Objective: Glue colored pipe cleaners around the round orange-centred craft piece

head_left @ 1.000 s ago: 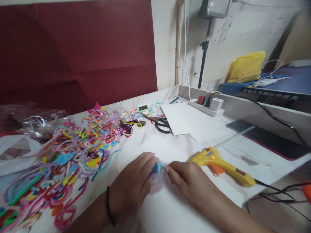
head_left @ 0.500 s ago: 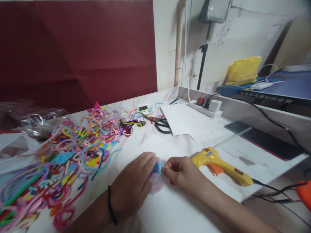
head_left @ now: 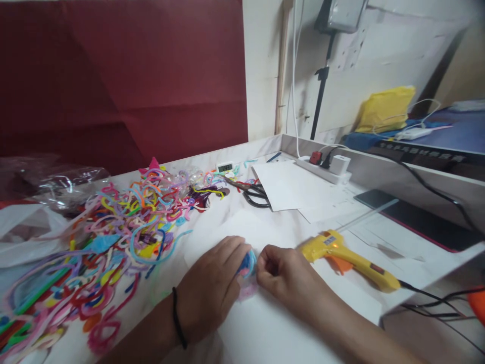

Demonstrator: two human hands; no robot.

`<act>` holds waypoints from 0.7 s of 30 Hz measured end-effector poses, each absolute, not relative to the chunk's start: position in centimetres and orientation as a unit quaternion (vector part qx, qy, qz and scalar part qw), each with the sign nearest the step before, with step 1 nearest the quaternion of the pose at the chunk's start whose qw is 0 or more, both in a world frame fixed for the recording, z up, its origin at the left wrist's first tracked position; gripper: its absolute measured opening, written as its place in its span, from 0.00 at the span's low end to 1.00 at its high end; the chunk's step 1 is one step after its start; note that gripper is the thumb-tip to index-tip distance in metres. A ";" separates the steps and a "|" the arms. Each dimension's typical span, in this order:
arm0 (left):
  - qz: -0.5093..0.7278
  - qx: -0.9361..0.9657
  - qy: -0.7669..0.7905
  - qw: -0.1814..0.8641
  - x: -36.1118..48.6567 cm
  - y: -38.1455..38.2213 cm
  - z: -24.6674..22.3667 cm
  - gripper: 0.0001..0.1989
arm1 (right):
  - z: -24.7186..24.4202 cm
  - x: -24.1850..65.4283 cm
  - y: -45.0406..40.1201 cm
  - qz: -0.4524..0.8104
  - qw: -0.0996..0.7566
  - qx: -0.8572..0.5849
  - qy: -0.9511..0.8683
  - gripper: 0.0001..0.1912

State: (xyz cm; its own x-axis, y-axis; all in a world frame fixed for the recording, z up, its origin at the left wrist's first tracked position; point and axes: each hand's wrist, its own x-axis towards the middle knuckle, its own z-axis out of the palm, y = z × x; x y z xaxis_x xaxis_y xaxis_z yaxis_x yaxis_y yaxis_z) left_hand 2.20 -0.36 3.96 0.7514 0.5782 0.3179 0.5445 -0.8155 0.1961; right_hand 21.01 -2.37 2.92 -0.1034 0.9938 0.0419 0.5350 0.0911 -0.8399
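My left hand [head_left: 214, 285], a black band at its wrist, presses down over a blue fuzzy pipe-cleaner piece [head_left: 248, 265], fingers together and covering much of it. Pink shows along the lower edge of this piece. Under both hands lies a white paper sheet [head_left: 261, 328]. Just right of the blue piece, my right hand [head_left: 282, 273] is closed in a pinch. What its fingertips hold, if anything, is hidden. A yellow hot glue gun [head_left: 348, 255] with an orange trigger lies beyond my right wrist.
Pipe cleaners [head_left: 140, 222] in many colours cover the left of the table. Black-handled scissors [head_left: 257, 196] lie partly under paper sheets [head_left: 291, 184]. At the back right are a power strip [head_left: 326, 171] and a dark flat slab [head_left: 409, 217]. Glue-gun cables [head_left: 428, 303] hang at the right edge.
My right hand has shifted slightly away from the blue piece, showing a little more of it. My left hand stays pressed over it. The whole view has shifted slightly.
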 end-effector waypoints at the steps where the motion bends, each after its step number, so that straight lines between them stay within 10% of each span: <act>1: 0.187 0.934 0.299 0.048 2.2 -0.4 4.0 0.21 | 3.1 20.9 -2.4 0.337 0.329 -0.583 -0.663 0.07; 21: 0.168 0.935 0.310 0.046 2.1 -0.5 3.5 0.22 | 4.5 21.1 -2.5 0.284 0.221 -0.576 -0.734 0.09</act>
